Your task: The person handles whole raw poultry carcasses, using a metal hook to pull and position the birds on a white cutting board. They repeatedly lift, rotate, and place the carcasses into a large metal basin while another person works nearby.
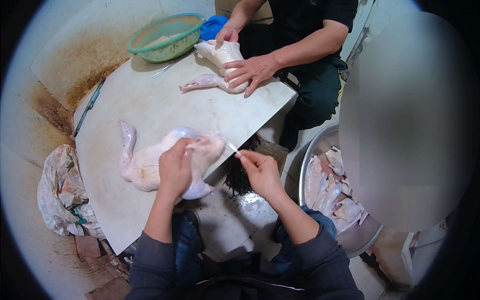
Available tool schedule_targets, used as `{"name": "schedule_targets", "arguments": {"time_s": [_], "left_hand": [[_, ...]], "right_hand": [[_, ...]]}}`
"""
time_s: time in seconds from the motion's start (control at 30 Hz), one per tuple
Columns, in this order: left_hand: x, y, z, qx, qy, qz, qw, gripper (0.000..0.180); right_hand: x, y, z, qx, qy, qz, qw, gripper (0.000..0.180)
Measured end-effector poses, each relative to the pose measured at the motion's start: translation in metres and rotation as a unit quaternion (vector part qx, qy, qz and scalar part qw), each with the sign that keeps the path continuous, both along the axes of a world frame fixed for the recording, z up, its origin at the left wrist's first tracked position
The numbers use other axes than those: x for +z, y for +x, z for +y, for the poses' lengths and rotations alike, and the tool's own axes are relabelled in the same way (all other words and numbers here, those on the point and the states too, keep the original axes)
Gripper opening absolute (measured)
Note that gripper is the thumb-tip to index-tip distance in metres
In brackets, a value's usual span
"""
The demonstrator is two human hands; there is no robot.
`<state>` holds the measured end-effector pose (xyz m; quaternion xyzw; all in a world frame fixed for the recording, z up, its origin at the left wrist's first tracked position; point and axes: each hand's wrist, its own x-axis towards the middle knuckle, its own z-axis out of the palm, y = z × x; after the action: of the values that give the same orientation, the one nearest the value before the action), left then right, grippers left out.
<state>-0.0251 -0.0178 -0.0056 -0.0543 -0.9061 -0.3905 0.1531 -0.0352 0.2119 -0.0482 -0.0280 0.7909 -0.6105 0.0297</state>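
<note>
A pale plucked bird carcass (145,167) lies on a white slab table (150,100) in front of me. My left hand (175,167) presses down on it and grips its skin near the neck end. My right hand (260,170) is pinched on a thin white strip (233,148) stretched out from the carcass opening. Across the table a person in dark clothes holds a second plucked carcass (220,65) with both hands (252,72).
A green basin (167,35) stands at the table's far corner beside a blue bag (212,25). A metal basin (320,145) of several carcasses sits on the floor at right. A crumpled sack (62,192) lies at left. A thin knife (172,64) lies on the table.
</note>
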Motion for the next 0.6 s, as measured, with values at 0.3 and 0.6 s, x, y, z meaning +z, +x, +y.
{"name": "schedule_targets", "arguments": {"time_s": [0.3,0.6], "left_hand": [[0.003,0.010,0.014,-0.024,0.023,-0.028,0.999,0.019],[-0.003,0.002,0.009,0.052,0.047,-0.010,0.997,0.019]], "right_hand": [[0.041,0.004,0.013,0.168,-0.083,0.010,0.982,0.022],[0.037,0.010,0.027,0.114,0.087,-0.014,0.990,0.024]]}}
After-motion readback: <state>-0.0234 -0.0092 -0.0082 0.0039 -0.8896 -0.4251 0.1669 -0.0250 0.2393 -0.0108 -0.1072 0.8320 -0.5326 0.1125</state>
